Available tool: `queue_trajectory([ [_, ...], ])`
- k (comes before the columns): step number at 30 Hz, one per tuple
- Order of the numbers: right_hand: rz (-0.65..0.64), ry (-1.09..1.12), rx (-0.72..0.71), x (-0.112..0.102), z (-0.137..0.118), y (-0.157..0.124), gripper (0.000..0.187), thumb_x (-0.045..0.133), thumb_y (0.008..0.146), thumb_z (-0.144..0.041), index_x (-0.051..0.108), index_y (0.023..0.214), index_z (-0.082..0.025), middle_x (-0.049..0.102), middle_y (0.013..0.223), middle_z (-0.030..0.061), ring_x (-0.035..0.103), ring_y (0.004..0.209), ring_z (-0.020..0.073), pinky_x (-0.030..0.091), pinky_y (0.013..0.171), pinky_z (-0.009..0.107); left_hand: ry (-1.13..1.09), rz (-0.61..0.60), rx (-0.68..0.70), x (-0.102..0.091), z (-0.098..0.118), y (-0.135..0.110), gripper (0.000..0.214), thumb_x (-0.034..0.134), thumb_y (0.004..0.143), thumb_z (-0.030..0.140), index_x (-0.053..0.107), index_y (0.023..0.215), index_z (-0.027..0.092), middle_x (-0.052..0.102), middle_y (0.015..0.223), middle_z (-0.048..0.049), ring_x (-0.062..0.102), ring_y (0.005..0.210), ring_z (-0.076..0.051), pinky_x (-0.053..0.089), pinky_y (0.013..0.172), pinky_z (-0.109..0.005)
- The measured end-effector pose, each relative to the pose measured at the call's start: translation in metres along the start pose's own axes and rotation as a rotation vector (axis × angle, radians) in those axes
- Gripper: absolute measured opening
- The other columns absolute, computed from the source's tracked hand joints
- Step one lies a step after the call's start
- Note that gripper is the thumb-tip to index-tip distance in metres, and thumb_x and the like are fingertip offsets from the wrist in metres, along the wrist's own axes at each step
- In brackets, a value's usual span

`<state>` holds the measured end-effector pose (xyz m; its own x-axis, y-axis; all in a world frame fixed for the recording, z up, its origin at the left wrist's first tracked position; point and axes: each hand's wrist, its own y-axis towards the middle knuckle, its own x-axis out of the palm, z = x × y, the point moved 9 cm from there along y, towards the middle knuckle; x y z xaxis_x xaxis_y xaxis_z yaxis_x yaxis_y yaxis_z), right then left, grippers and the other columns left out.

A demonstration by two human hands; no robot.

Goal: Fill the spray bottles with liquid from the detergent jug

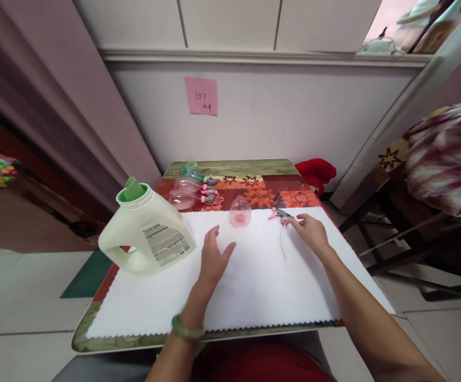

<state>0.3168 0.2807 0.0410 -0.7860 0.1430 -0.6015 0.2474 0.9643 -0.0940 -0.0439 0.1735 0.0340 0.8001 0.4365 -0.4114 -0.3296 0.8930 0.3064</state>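
Note:
My left hand point(214, 259) is held above the white cloth point(250, 286), its thumb apart from the fingers and nothing in it. Just beyond it, a clear pink bottle point(240, 212) stands on the cloth. At the right, a pink and grey trigger spray head point(281, 214) lies with its thin tube pointing toward me. The fingertips of my right hand point(310, 231) are at the spray head's near end, thumb and index finger apart. Left of my left hand is a large pale green jug point(146, 233) with a green spout and a printed label.
Several clear pink and green spray bottles point(185, 192) with pink and grey heads lie at the table's back left. A red item point(316, 172) sits past the back right corner. A wall with a pink note point(202, 96) closes off the far side. Plaid cloth point(445, 154) hangs at the right.

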Motion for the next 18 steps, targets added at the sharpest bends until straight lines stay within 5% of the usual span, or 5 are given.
queue_trajectory([
  [5, 0.078, 0.170, -0.326, 0.007, -0.053, -0.053, 0.039, 0.061, 0.091, -0.057, 0.074, 0.102, -0.022, 0.076, 0.082, 0.0059, 0.072, 0.075, 0.0226, 0.055, 0.072, 0.034, 0.010, 0.197, -0.094, -0.099, 0.000, -0.066, 0.040, 0.071, 0.087, 0.045, 0.065, 0.121, 0.024, 0.070, 0.120, -0.0087, 0.071, 0.100, -0.025, 0.054, 0.098, -0.046],
  [8, -0.131, 0.329, -0.477, 0.060, -0.083, -0.097, 0.042, 0.055, 0.096, -0.057, 0.073, 0.098, -0.019, 0.075, 0.077, 0.0055, 0.070, 0.067, 0.0200, 0.058, 0.066, 0.032, 0.020, 0.532, -0.154, -0.165, -0.010, -0.083, 0.040, 0.074, 0.083, 0.046, 0.066, 0.112, 0.019, 0.071, 0.107, -0.0080, 0.069, 0.093, -0.021, 0.053, 0.098, -0.043],
  [10, -0.248, 0.218, -0.629, 0.101, -0.103, -0.128, 0.043, 0.054, 0.098, -0.054, 0.073, 0.110, -0.018, 0.078, 0.098, 0.0110, 0.074, 0.085, 0.0235, 0.060, 0.080, 0.038, -0.004, 0.691, -0.163, -0.197, -0.015, -0.085, 0.045, 0.076, 0.080, 0.046, 0.064, 0.111, 0.017, 0.070, 0.107, -0.0089, 0.067, 0.093, -0.020, 0.053, 0.097, -0.042],
  [14, -0.429, -0.209, -0.884, 0.175, -0.116, -0.177, 0.072, 0.055, 0.097, -0.061, 0.049, 0.152, -0.014, 0.046, 0.160, 0.0188, 0.040, 0.151, 0.0351, 0.033, 0.122, 0.056, -0.032, 0.763, -0.175, -0.230, -0.021, -0.078, 0.051, 0.078, 0.076, 0.044, 0.061, 0.116, 0.017, 0.069, 0.113, -0.0099, 0.066, 0.095, -0.020, 0.053, 0.096, -0.041],
  [18, -0.589, -0.532, -0.907, 0.219, -0.096, -0.192, 0.089, 0.040, 0.098, -0.072, 0.027, 0.163, -0.013, 0.021, 0.171, 0.0158, 0.014, 0.160, 0.0337, 0.008, 0.128, 0.060, -0.014, 0.761, -0.206, -0.240, -0.030, -0.083, 0.053, 0.076, 0.077, 0.046, 0.060, 0.118, 0.017, 0.067, 0.111, -0.0082, 0.066, 0.096, -0.021, 0.054, 0.096, -0.042],
])
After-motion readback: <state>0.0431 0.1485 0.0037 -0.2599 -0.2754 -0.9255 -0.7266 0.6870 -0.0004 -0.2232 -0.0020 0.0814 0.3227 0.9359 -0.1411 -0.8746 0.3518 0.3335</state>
